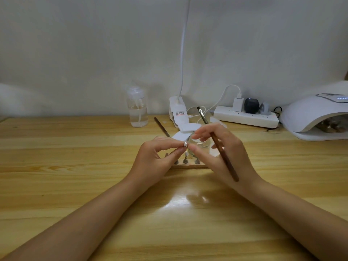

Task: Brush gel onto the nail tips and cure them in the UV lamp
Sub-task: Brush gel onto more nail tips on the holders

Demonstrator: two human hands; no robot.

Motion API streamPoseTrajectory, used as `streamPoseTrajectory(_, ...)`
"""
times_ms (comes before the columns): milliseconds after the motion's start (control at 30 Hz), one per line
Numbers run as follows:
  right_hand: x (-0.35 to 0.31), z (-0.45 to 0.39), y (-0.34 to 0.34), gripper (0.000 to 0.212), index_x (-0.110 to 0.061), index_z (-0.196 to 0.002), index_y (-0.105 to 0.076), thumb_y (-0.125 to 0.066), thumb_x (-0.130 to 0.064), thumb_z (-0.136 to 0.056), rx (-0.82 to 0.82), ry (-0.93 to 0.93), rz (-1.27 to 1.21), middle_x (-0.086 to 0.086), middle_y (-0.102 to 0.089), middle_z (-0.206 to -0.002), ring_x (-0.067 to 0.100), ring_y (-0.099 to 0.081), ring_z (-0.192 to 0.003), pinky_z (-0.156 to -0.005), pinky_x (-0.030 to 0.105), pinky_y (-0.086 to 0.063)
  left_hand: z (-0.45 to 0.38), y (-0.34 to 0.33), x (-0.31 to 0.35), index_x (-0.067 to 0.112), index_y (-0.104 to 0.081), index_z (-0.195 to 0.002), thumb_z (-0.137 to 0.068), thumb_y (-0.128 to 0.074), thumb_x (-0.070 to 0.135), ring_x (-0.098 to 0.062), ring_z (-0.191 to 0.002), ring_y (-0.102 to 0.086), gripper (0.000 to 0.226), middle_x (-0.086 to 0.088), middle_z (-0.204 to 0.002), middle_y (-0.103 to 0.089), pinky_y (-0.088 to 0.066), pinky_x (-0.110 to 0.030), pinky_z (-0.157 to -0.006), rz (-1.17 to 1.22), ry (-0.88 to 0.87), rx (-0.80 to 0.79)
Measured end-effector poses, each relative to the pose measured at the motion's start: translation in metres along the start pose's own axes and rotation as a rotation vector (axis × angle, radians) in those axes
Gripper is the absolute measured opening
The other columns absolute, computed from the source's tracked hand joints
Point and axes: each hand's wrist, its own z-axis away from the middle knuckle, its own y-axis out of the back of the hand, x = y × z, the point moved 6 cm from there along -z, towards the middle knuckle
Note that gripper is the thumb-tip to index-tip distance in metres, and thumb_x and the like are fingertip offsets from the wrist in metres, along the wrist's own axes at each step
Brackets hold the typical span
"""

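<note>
Over the pale wooden table [75,166], both bare hands meet. The left hand [156,159] pinches a small pale nail tip [185,144] between thumb and fingers; the right hand [222,153] touches the tip with its fingertips and grips a dark brown wooden brush [224,157], bristles pointing away. Just behind stand a wooden holder with metal pegs [185,162] and a clear glass jar [199,143]. Farther back, at the right edge, sits the white domed UV lamp [316,113].

Soft dim light, overhead glare on table [180,202], blurry edges.
</note>
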Motion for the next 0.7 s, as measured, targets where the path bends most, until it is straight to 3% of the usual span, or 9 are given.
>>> streamPoseTrajectory(167,-0.002,0.003,-0.009,0.032,-0.014,-0.098,-0.060,-0.078,-0.014,-0.071,-0.080,0.047,0.041,-0.009,-0.062,-0.093,0.000,-0.058,-0.087,-0.078,0.008,-0.041,0.001,-0.004,0.000,0.020,-0.067,-0.098,-0.074,-0.067,0.014,0.001,-0.076,-0.060,0.024,0.012,-0.087,-0.067,-0.052,-0.031,-0.076,0.053,0.011,-0.066)
streamPoseTrajectory(300,-0.003,0.003,-0.007,0.024,-0.014,-0.094,-0.061,-0.075,-0.011,-0.075,-0.068,0.054,0.020,-0.008,-0.064,-0.089,-0.001,-0.059,-0.083,-0.076,0.018,-0.047,0.000,-0.005,0.001,0.024,-0.067,-0.095,-0.075,-0.066,0.016,0.006,-0.071,-0.059,0.022,0.016,-0.085,-0.067,-0.050,-0.023,-0.069,0.069,0.015,-0.095)
streamPoseTrajectory(433,-0.003,0.003,-0.007,0.021,-0.013,-0.091,-0.061,-0.074,-0.009,-0.076,-0.066,0.053,0.012,-0.007,-0.065,-0.087,0.004,-0.058,-0.083,-0.074,0.024,-0.048,0.001,-0.007,0.002,0.023,-0.068,-0.094,-0.076,-0.068,0.013,0.000,-0.075,-0.061,0.020,0.009,-0.086,-0.068,-0.051,-0.028,-0.068,0.064,0.018,-0.115)
streamPoseTrajectory(567,-0.001,-0.002,0.004,0.023,-0.020,-0.090,-0.058,-0.073,-0.010,-0.076,-0.025,0.014,-0.013,-0.015,-0.061,-0.082,0.001,-0.058,-0.082,-0.068,0.015,-0.046,0.000,-0.006,-0.004,0.028,-0.064,-0.098,-0.070,-0.074,0.021,0.001,-0.091,-0.058,0.031,0.014,-0.094,-0.064,-0.041,-0.006,-0.080,0.000,0.054,-0.101)
streamPoseTrajectory(700,-0.004,-0.010,0.019,0.022,-0.023,-0.090,-0.055,-0.072,-0.016,-0.077,-0.029,0.045,0.046,-0.017,-0.061,-0.080,0.002,-0.059,-0.079,-0.070,0.022,-0.048,0.002,-0.007,-0.017,0.032,-0.054,-0.110,-0.065,-0.079,0.028,0.006,-0.096,-0.054,0.052,0.018,-0.099,-0.059,-0.041,-0.006,-0.081,-0.071,0.170,-0.123)
